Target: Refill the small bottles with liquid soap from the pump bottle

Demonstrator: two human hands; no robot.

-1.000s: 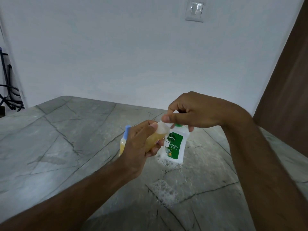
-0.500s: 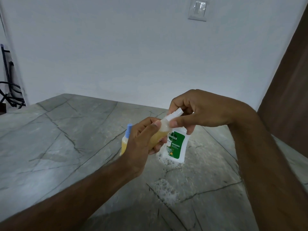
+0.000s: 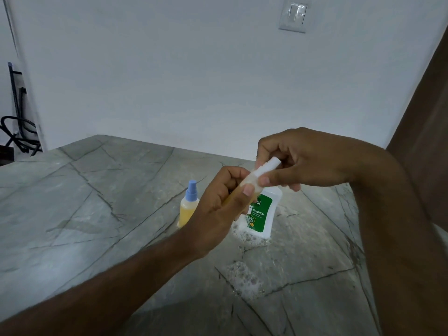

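Observation:
My left hand point(image 3: 219, 209) grips a small clear bottle point(image 3: 251, 181) of yellow soap, tilted up to the right. My right hand point(image 3: 303, 161) pinches the white cap point(image 3: 268, 167) on that bottle's neck between thumb and fingers. Behind both hands stands the white pump bottle point(image 3: 260, 218) with a green label; its pump head is hidden by my hands. A second small bottle point(image 3: 189, 206) with a blue spray top and yellow liquid stands upright on the counter, left of my left hand.
The grey marble counter point(image 3: 97, 214) has soap foam around the pump bottle's base point(image 3: 249, 238) and a foam patch point(image 3: 244, 280) nearer me. A white wall with a switch plate point(image 3: 293, 16) is behind. A brown panel point(image 3: 426, 117) rises at right.
Both hands have lifted the small bottle higher and tilted it. My right hand's pinch moved along the white cap, which now shows more clearly.

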